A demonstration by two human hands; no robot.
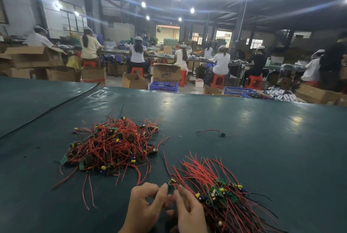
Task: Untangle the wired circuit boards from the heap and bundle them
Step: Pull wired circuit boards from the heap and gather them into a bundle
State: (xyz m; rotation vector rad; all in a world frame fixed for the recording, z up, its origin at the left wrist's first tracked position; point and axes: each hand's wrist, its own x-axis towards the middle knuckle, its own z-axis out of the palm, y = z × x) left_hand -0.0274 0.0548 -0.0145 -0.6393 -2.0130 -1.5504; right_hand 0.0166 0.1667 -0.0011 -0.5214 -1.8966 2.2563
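Left hand (144, 204), right hand (189, 214), both bare to the wrists, slender fingers

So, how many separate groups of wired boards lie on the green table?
3. A tangled heap left of centre, an aligned bundle beside the right hand, one lone piece farther back right. Boards inside may be hidden.

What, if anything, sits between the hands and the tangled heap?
Nothing visible. Only bare mat and trailing red wires of the heap lie before the left hand and right hand, which pinch a small board beside the sorted bundle.
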